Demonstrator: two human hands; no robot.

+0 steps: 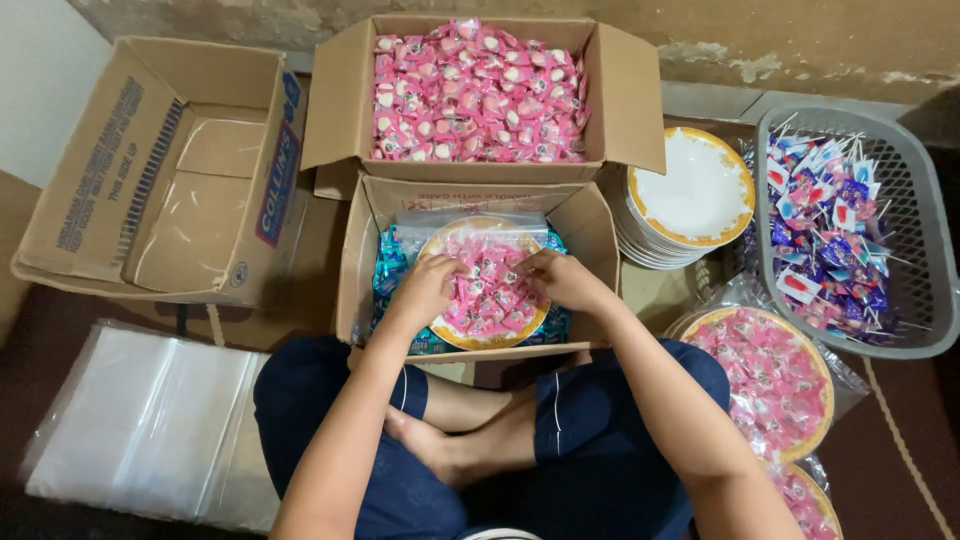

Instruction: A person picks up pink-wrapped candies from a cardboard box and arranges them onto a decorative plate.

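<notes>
Currently both hands rest on a plate (490, 285) heaped with pink wrapped sweets, which sits inside a clear plastic bag in the nearer open carton (478, 265), over a layer of blue packets (392, 268). The left hand (428, 288) lies on the plate's left part with fingers curled loosely over the sweets; the right hand (562, 278) presses the right part likewise. Neither hand is clenched; whether any single sweet is pinched between fingertips cannot be told.

Judgement: the heap is best kept level by light, flat pressure from both sides, so nothing slides over the gold-edged rim, and the bag's mouth beyond the fingers should stay clear of the wrappers.

Materials: the wrappers are glossy and slippery; the plate is round, rigid and shallow; the bag is thin, crinkled film; the carton is matt corrugated board.

Beyond the hands stands a second carton (480, 90) full of pink sweets. Right of the right hand sit stacked white plates (690, 195), a grey mesh basket (925, 215) of lollipops, and filled, bagged plates (775, 380). Left of the left hand are an empty carton (160, 170) and a pile of clear bags (150, 420).
</notes>
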